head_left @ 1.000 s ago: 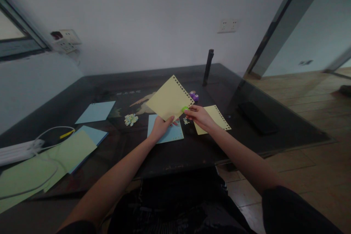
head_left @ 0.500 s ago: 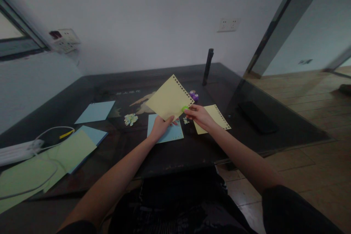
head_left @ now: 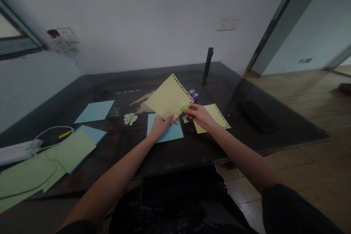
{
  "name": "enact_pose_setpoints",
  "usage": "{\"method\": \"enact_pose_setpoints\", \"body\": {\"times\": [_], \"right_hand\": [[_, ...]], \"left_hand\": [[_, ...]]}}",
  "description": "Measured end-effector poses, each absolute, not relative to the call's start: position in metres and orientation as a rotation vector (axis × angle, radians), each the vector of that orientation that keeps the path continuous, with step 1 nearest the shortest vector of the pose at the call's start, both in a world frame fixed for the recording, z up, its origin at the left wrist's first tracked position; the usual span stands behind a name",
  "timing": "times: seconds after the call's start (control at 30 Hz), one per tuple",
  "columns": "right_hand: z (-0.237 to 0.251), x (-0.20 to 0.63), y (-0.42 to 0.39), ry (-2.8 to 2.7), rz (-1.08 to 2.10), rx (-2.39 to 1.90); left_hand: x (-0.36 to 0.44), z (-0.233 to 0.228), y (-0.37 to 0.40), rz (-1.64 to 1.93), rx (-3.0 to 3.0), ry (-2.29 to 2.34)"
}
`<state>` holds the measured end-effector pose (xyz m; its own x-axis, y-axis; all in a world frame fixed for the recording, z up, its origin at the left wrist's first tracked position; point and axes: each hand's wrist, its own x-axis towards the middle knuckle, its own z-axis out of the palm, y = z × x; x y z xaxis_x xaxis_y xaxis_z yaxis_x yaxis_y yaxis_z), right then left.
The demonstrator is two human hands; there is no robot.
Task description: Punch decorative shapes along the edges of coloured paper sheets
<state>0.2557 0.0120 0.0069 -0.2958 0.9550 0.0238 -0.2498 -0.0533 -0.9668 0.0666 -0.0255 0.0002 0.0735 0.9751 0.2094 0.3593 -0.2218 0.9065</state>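
Where things lie spread: dark desk (head_left: pixel 170 157).
Yellow sheet (head_left: pixel 168 97): raised above desk, cornerwise, dark holes along upper right edge.
Blue sheet (head_left: pixel 167 136): flat on desk below.
Left hand (head_left: pixel 161 126): closed on yellow sheet's lower corner, thumb in front.
Right hand (head_left: pixel 201 115): pinching green piece (head_left: pixel 184 108) at sheet's lower right edge.
Pale bits (head_left: pixel 130 119): heaped left of blue sheet.

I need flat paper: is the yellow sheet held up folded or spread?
Spread: the yellow sheet in the left hand shows one broad face, with no fold visible.
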Motion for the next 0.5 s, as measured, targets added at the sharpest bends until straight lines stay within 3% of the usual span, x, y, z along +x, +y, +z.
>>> {"method": "enact_pose_setpoints", "body": {"times": [0.5], "right_hand": [[0.0072, 0.2556, 0.0114, -1.225, 1.534, -0.868]], "left_hand": [[0.0686, 0.0027, -0.0257, 1.146, 1.663, 1.342]]}}
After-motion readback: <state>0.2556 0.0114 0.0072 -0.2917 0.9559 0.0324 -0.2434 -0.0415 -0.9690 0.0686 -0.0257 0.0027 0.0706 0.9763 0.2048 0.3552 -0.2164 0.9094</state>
